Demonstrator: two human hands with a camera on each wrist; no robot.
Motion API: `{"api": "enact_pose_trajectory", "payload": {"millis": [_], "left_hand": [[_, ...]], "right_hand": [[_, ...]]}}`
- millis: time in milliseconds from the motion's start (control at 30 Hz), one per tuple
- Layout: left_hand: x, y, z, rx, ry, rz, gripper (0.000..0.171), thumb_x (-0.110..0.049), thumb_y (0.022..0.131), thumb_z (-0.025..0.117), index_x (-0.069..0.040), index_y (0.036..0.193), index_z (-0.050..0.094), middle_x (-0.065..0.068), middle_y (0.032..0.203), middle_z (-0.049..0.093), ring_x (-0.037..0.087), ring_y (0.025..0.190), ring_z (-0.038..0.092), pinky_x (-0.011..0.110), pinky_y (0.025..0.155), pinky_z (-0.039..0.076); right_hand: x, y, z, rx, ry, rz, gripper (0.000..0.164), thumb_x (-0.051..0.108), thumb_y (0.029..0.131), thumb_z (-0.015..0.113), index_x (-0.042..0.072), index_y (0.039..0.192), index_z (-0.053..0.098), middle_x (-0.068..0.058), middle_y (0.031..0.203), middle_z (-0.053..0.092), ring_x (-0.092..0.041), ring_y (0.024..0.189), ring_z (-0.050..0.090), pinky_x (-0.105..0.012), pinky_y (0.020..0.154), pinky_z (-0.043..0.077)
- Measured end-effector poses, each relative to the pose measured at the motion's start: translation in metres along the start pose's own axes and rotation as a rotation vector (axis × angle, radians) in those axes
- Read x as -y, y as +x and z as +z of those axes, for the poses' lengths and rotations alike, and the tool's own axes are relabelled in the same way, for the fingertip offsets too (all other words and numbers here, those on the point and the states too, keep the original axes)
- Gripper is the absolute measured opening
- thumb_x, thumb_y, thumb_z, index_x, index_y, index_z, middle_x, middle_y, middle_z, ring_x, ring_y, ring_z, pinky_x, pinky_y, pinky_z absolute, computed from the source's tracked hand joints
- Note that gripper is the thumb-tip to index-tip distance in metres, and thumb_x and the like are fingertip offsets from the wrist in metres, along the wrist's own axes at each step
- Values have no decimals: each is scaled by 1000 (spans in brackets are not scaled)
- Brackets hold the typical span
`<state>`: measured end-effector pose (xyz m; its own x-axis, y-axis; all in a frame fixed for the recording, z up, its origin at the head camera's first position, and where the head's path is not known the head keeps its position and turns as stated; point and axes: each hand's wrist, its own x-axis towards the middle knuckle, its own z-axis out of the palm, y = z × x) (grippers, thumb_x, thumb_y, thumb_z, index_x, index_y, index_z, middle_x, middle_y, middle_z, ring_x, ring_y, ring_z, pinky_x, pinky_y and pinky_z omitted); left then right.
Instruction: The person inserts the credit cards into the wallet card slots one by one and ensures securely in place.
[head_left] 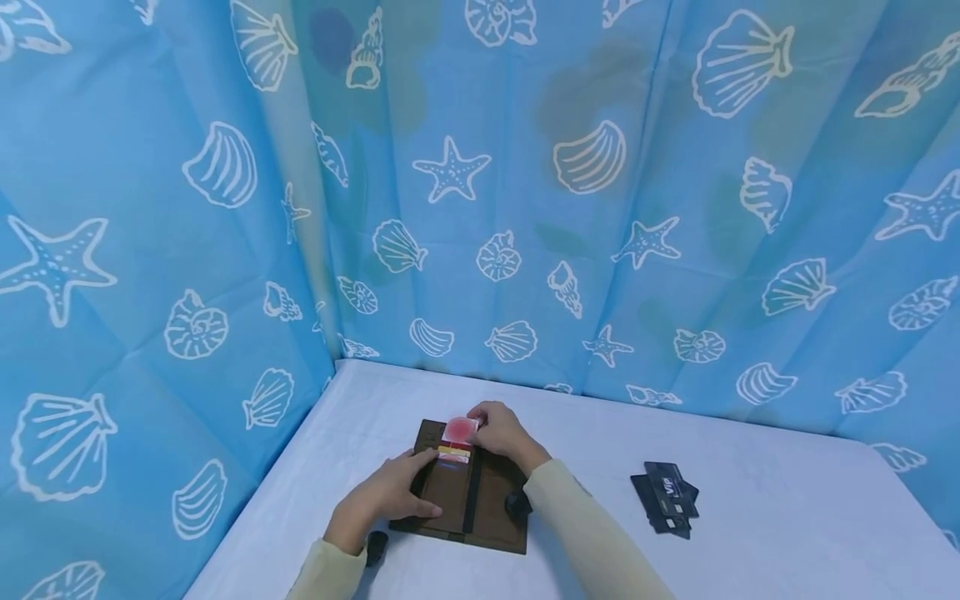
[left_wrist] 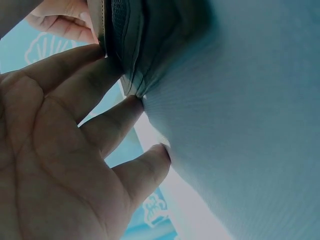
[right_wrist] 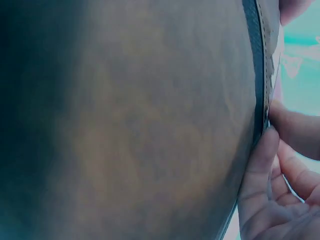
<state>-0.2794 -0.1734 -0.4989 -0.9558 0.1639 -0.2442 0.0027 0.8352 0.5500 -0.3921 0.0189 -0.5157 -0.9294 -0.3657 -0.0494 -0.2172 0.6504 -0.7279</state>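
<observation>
A brown leather folder point(head_left: 498, 533) lies spread open on the white table, with a dark strap point(head_left: 472, 500) down its middle. Several cards point(head_left: 454, 454) show in a row of slots on its left half. At the top of that row, my right hand point(head_left: 502, 431) pinches a pink and white card point(head_left: 457, 430) by its right side, between thumb and fingers. My left hand point(head_left: 393, 490) rests across the folder's left edge, thumb on the leather and fingers extended. In the left wrist view, the spread fingertips of the left hand point(left_wrist: 75, 135) touch the folder's layered edge point(left_wrist: 132, 60).
To the right on the white table point(head_left: 750, 517) lies a small pile of black cards point(head_left: 667, 500), one printed "VIP". A blue curtain point(head_left: 525, 300) with white shells and starfish stands behind and along the left. Black wrist cameras point(head_left: 377, 548) are worn near both sleeves.
</observation>
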Motion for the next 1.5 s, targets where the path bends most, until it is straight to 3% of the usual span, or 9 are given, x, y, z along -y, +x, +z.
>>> {"api": "enact_pose_trajectory", "payload": {"millis": [433, 1000, 1233, 1500], "left_hand": [[4, 2, 2, 0, -1, -9, 87, -37, 73, 88, -17, 147, 47, 19, 149, 46, 45, 137, 42, 69, 104, 40], [4, 3, 2, -1, 1, 12, 85, -35, 73, 88, -15, 146, 48, 20, 149, 45, 45, 137, 42, 68, 106, 39], [4, 1, 0, 4, 7, 2, 85, -36, 74, 87, -16, 146, 47, 21, 150, 45, 46, 137, 42, 69, 105, 39], [5, -3, -2, 58, 11, 39, 108, -39, 61, 94, -18, 152, 39, 20, 156, 37, 50, 140, 34, 72, 105, 36]], "right_hand": [[0, 0, 0, 43, 0, 1, 23, 18, 89, 73, 11, 110, 69, -5, 98, 63, -20, 89, 57, -39, 85, 56], [3, -5, -3, 38, 13, -40, 13, 14, 90, 70, 11, 103, 71, -2, 91, 62, -19, 85, 57, -38, 82, 55], [2, -5, -1, 42, 33, -41, 17, 13, 90, 70, 8, 107, 68, -4, 94, 62, -19, 86, 58, -38, 83, 56], [1, -3, -1, 60, 50, -27, 15, 14, 90, 70, 10, 105, 68, -3, 93, 62, -19, 86, 58, -37, 83, 55]]}}
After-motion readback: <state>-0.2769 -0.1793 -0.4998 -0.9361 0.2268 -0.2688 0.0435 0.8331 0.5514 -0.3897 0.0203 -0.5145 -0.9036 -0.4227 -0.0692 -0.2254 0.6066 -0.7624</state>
